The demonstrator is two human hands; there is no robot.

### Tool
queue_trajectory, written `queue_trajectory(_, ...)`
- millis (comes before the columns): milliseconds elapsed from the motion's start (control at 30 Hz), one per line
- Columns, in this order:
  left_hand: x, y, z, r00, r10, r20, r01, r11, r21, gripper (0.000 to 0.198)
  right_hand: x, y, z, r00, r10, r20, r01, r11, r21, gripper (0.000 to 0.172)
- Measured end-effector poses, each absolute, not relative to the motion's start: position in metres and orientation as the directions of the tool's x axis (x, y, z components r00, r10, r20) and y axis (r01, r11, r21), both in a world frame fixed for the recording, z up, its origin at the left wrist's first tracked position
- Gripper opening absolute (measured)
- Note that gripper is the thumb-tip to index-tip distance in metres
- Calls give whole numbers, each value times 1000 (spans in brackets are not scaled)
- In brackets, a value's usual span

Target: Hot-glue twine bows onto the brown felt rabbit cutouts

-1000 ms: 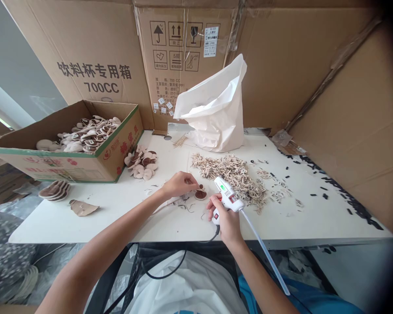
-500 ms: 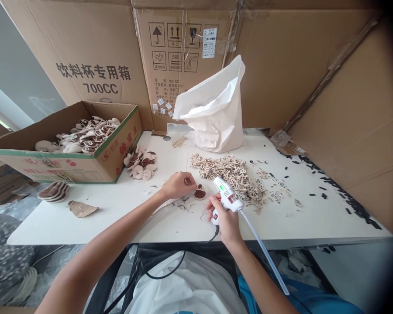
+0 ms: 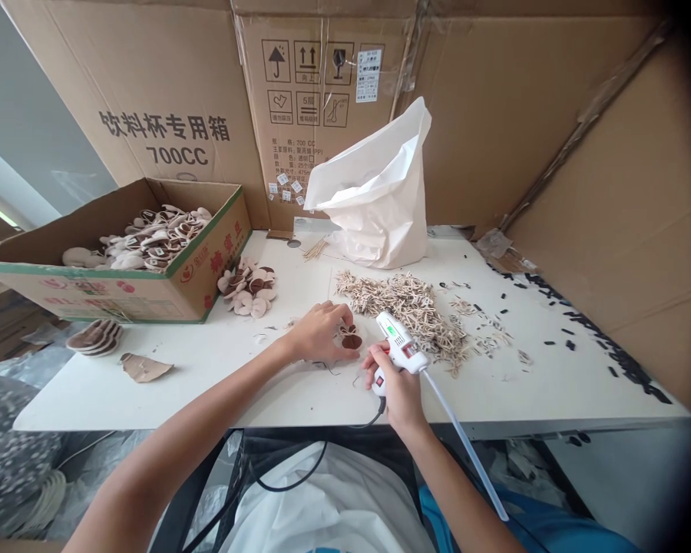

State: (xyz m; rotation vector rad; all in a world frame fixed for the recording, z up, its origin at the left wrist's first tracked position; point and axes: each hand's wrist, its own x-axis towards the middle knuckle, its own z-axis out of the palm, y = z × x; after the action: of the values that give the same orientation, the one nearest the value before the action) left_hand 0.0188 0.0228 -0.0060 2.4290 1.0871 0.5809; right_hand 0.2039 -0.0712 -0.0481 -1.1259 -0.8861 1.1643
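Note:
My left hand [image 3: 324, 332] is bent around a small brown felt piece [image 3: 352, 342] with a pale bow on it, thumb at its near edge and fingers at its far side. It lies at the table surface, partly hidden by the fingers. In my right hand [image 3: 400, 384] is a white hot glue gun [image 3: 401, 340], its nozzle pointing up and left. A long clear glue stick [image 3: 466, 445] sticks out of its back end, and a black cord leaves the handle. Just behind the gun is a heap of small cream-coloured bows [image 3: 406, 307].
A cardboard box [image 3: 120, 296] full of felt pieces stands at the left, with a small felt pile [image 3: 247, 288] beside it. Behind the bows stands a white bag [image 3: 380, 207]. Black bits [image 3: 610, 338] lie scattered at the right. Tall cardboard walls [image 3: 495, 115] enclose the back.
My left hand has shifted slightly right and opened wider around the brown felt piece, its thumb now at the near edge. The right hand and glue gun have hardly moved.

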Motion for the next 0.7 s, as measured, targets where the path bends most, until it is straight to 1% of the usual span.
queue_trajectory(100, 19, 24, -10, 639, 738, 217, 580, -648, 494, 52, 203, -71, -48, 211, 977, -30, -234, 21, -972, 26)
queue_trajectory(267, 19, 25, -11, 652, 709, 270, 528, -679, 509, 46, 203, -71, -47, 237, 971, -29, -231, 28, -973, 28)
queue_trajectory(367, 19, 24, -10, 644, 695, 321, 481, -693, 536, 45, 202, -70, -46, 255, 967, -16, -229, 45, -972, 29)
queue_trajectory(533, 21, 21, -4, 649, 644, 404, 341, -722, 602, 47, 202, -69, -46, 274, 962, -9, -238, 58, -970, 31)
queue_trajectory(700, 22, 18, 1, 683, 587, 435, 223, -734, 642, 41, 203, -68, -48, 266, 964, -19, -260, 53, -964, 37)
